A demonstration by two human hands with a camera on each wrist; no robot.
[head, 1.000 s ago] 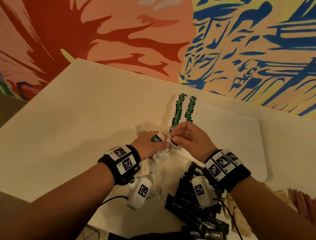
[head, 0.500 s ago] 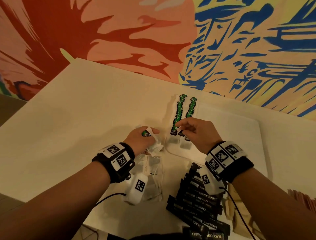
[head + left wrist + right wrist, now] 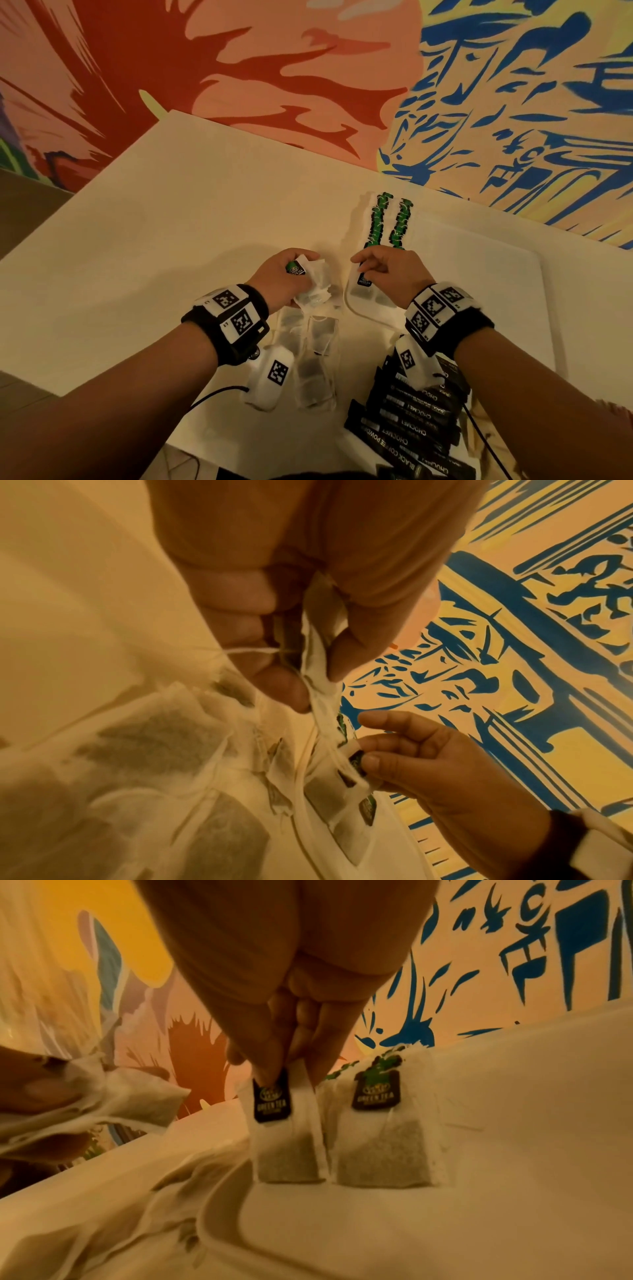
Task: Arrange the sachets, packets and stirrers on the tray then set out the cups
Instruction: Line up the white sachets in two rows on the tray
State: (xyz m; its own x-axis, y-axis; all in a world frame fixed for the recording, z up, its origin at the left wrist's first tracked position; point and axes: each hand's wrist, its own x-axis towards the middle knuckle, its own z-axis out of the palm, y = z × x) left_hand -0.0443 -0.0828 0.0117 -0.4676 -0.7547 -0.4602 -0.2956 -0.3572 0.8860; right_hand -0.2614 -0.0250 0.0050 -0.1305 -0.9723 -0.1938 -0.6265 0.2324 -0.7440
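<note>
While head view hides fingertips, right wrist view shows right hand pinching tea bag tag at tray near-left corner, beside second bag. Left hand clutches bunched bags off tray. Two bag rows on tray.

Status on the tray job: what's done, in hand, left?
Done: two rows of tea bags on the tray. In hand: right hand placing another bag; left hand holds a bunch of tea bags. Left: loose bags, black coffee sachets. No stirrers or cups visible.
</note>
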